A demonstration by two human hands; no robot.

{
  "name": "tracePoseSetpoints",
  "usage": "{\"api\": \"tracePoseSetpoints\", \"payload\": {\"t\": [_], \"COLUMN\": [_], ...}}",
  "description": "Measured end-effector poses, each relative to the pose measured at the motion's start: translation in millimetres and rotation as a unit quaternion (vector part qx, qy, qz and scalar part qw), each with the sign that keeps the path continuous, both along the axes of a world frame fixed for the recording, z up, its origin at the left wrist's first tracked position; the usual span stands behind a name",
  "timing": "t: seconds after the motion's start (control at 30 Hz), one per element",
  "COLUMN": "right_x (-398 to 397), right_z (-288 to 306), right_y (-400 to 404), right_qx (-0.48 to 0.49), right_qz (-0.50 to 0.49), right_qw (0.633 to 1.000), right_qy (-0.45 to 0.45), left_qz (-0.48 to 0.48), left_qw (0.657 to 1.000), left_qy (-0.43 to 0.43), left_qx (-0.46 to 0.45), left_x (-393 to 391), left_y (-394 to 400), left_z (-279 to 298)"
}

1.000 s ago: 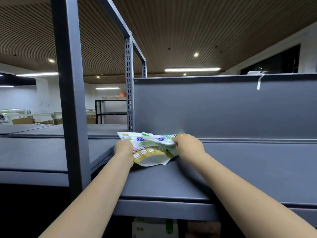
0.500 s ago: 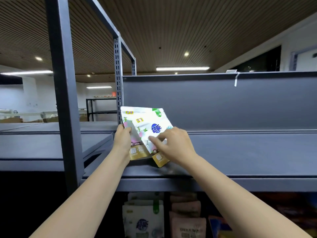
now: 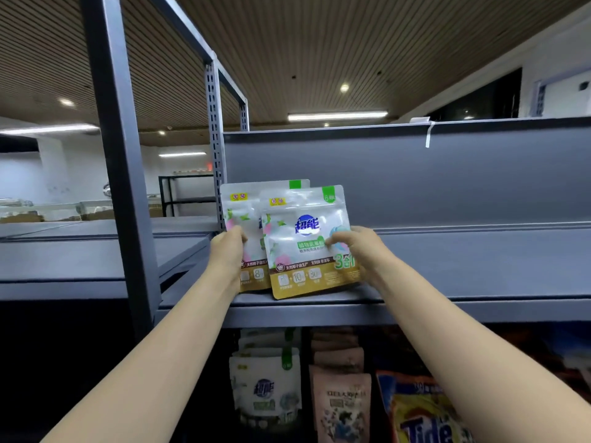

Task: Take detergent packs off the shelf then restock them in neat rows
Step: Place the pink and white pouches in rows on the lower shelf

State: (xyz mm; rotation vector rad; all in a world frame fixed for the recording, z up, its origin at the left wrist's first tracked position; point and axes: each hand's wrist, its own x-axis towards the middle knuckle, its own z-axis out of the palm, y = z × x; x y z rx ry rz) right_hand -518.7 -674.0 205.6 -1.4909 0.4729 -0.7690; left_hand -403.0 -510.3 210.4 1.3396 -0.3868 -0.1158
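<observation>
Your two packs, flat a second ago, now stand upright at the shelf [image 3: 447, 310] front edge: left hand [image 3: 227, 251] pinches the rear pack [image 3: 243, 215], right hand [image 3: 358, 247] the front pack [image 3: 307, 241]. Restocking begins.

Front detergent pack [image 3: 307, 244] reads "超能", "3合1", "10" and "30". Rear pack [image 3: 241, 219] shows "8". Lower-shelf orange bag [image 3: 422, 417] reads "Tide".

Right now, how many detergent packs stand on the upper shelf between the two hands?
2. The front pack stands upright, held by the right hand. The rear pack stands behind it to the left, held by the left hand. More may be hidden behind them.
</observation>
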Motion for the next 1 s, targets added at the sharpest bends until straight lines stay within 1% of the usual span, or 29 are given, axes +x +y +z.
{"api": "tracePoseSetpoints", "payload": {"t": [0.07,0.13,0.27,0.4,0.53,0.67,0.8,0.93,1.0], "right_x": [-10.4,-19.9,-33.9,-46.8,-63.4,-77.1,-87.2,-86.9,-85.0], "right_z": [2.9,4.8,-0.6,-5.7,-10.1,-28.7,-59.6,-98.1,-116.0], "right_y": [1.5,3.7,11.0,23.2,28.4,31.1,36.4,42.7,48.3], "right_qx": [0.047,0.069,0.069,0.066,0.100,0.116,0.105,0.103,0.113], "right_qz": [0.026,0.060,0.103,0.092,0.070,0.074,0.054,0.040,0.041], "right_qw": [0.999,0.996,0.992,0.991,0.979,0.972,0.979,0.986,0.987], "right_qy": [-0.004,0.001,-0.009,-0.073,-0.163,-0.189,-0.166,-0.125,-0.108], "left_qz": [0.040,0.088,0.170,0.219,0.277,0.299,0.302,0.300,0.299], "left_qw": [0.999,0.994,0.977,0.961,0.952,0.948,0.951,0.954,0.953], "left_qy": [-0.006,-0.003,-0.001,0.013,0.009,0.011,-0.002,-0.003,0.014], "left_qx": [-0.018,-0.067,-0.126,-0.170,-0.127,-0.104,-0.063,0.008,0.046], "left_x": [-2.7,-5.4,-18.8,-35.4,-54.7,-74.4,-80.7,-82.6,-82.8], "left_y": [-2.1,-2.1,3.0,16.4,34.4,49.5,59.5,63.2,62.2], "left_z": [-2.9,-6.5,-13.5,-13.0,-13.3,-32.2,-72.9,-124.9,-150.0]}}
